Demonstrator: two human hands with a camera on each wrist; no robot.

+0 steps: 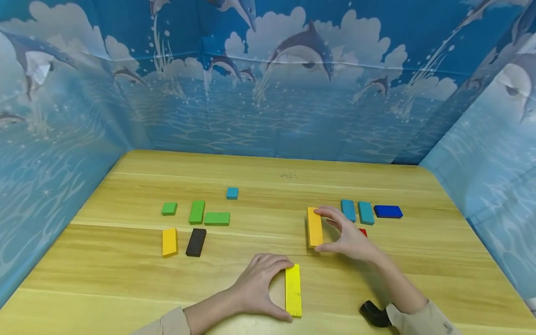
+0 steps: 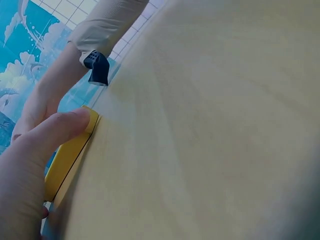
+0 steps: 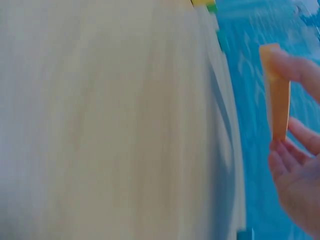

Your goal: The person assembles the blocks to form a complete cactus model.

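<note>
Pinching the orange block (image 1: 315, 228) by its ends above the worktop (image 1: 125, 279), the right grip (image 1: 348, 237) hangs beyond and right of the left grip (image 1: 257, 284), which clasps the yellow block (image 1: 293, 291) end to end, long axes nearly parallel.

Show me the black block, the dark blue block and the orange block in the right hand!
Black block (image 1: 196, 241), head view: top face.
Dark blue block (image 1: 387, 211), head view: top face.
Orange block (image 1: 315, 227), head view: broad face.

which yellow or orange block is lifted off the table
The long orange block pinched in the right hand; the yellow block and short orange block lie on the table.
</note>
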